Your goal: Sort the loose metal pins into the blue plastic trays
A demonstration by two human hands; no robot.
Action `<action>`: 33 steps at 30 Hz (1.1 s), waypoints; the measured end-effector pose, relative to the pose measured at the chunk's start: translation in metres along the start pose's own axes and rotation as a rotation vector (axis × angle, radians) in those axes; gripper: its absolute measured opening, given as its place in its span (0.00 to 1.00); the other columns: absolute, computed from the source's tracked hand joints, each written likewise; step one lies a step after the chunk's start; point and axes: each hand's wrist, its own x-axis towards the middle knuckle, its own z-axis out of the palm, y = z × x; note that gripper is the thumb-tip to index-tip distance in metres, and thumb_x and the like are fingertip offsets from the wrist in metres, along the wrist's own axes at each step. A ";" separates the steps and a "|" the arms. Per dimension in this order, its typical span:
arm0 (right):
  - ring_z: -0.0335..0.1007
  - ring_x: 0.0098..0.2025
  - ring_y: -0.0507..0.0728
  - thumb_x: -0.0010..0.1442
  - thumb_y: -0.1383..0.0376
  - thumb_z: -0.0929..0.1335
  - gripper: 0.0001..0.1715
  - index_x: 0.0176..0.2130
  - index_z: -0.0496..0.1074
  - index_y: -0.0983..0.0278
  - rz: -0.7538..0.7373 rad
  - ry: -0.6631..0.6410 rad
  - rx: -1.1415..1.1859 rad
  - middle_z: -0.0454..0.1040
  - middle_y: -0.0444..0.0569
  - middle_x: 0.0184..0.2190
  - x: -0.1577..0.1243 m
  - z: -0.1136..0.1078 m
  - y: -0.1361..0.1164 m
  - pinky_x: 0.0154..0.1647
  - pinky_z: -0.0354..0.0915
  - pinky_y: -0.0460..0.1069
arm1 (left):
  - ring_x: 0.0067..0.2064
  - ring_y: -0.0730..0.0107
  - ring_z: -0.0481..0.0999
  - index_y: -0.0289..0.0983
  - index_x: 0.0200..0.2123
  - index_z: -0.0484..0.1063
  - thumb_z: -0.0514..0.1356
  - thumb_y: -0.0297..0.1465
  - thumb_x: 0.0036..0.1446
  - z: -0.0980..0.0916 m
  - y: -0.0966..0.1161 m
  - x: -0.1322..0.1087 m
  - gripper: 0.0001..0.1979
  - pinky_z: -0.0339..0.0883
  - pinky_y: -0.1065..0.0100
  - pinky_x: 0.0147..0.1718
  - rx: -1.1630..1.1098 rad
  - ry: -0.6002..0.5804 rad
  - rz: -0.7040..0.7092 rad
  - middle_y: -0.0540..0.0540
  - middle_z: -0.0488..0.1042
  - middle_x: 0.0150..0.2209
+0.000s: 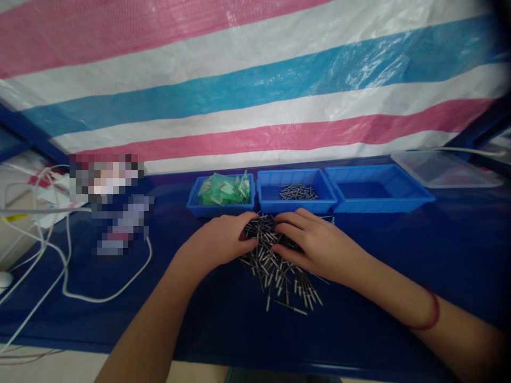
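Observation:
A loose pile of metal blind rivets [275,260] lies on the dark blue tabletop, their thin shanks pointing many ways. My left hand [221,239] rests at the pile's left side, thumb and forefinger apart and touching the rivets. On the right side, my right hand [315,239] reaches over the pile with its fingers spread and bent down onto it. Neither hand visibly grips a rivet. Just behind the pile, a blue bin [297,204] holds a smaller heap of rivets [297,192].
Left of that bin, another blue bin [219,210] contains green plastic packets [225,189]. A third blue bin [383,205] stands on the right, beside a clear plastic lid [447,170]. White cables [99,299] loop over the table's left end. A striped sheet [255,90] hangs behind.

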 end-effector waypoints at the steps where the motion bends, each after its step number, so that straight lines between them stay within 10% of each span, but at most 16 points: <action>1: 0.69 0.44 0.62 0.62 0.60 0.64 0.13 0.40 0.73 0.66 0.015 0.001 -0.003 0.74 0.57 0.42 -0.001 -0.001 0.001 0.45 0.68 0.58 | 0.33 0.65 0.76 0.43 0.56 0.65 0.58 0.37 0.55 0.002 0.000 0.001 0.24 0.62 0.71 0.29 0.004 -0.011 0.002 0.48 0.78 0.37; 8: 0.66 0.51 0.64 0.63 0.56 0.64 0.25 0.55 0.66 0.65 -0.006 -0.005 -0.014 0.68 0.57 0.54 -0.002 0.001 0.000 0.51 0.65 0.59 | 0.31 0.67 0.75 0.41 0.45 0.70 0.60 0.37 0.55 0.002 0.001 0.002 0.14 0.59 0.72 0.27 -0.014 -0.068 -0.021 0.50 0.76 0.31; 17: 0.69 0.40 0.59 0.61 0.66 0.64 0.07 0.39 0.71 0.65 0.042 -0.081 0.098 0.73 0.54 0.38 -0.003 -0.003 0.006 0.42 0.68 0.55 | 0.32 0.68 0.74 0.39 0.41 0.70 0.58 0.33 0.54 -0.004 -0.005 0.000 0.10 0.59 0.73 0.27 -0.055 -0.125 -0.094 0.49 0.76 0.31; 33: 0.70 0.39 0.54 0.56 0.76 0.62 0.12 0.36 0.70 0.65 0.111 0.015 0.201 0.74 0.51 0.37 -0.011 -0.024 0.024 0.41 0.64 0.48 | 0.38 0.66 0.77 0.40 0.44 0.70 0.54 0.30 0.55 -0.021 -0.017 -0.008 0.13 0.65 0.71 0.33 -0.036 -0.161 -0.110 0.49 0.77 0.37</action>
